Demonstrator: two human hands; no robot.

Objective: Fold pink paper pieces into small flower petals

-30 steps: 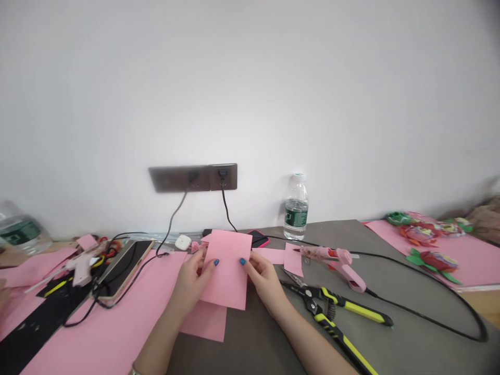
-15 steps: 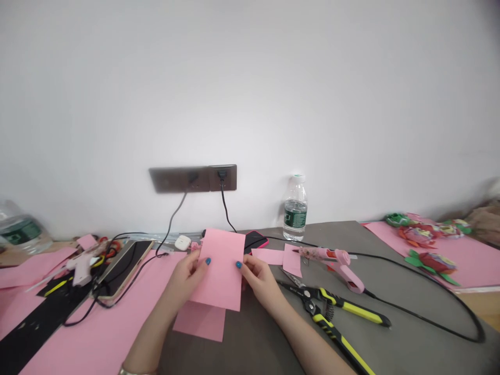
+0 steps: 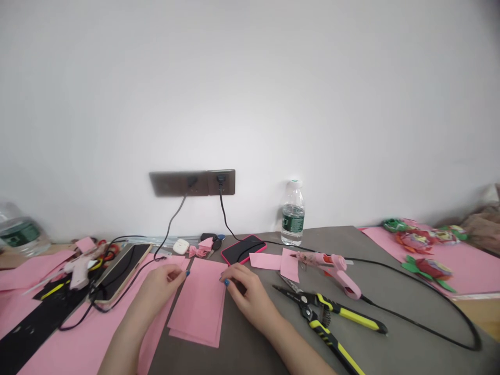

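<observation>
A pink paper sheet [image 3: 200, 299] lies flat on another pink sheet on the grey table [image 3: 383, 323]. My left hand [image 3: 158, 285] pinches its upper left corner. My right hand [image 3: 248, 292] pinches its upper right corner, fingers curled. Both hands rest low on the table at the sheet's far edge.
Yellow-handled pliers [image 3: 328, 320] lie right of my right hand. Behind them is a pink glue gun [image 3: 332, 264] with a black cable. A pink-cased phone [image 3: 242, 249], a water bottle [image 3: 292, 213], a second phone [image 3: 122, 271], large pink sheets and paper flowers [image 3: 425, 264] surround the spot.
Both hands have lowered the pink sheet from upright to flat onto the sheet below. The phone behind it is now uncovered.
</observation>
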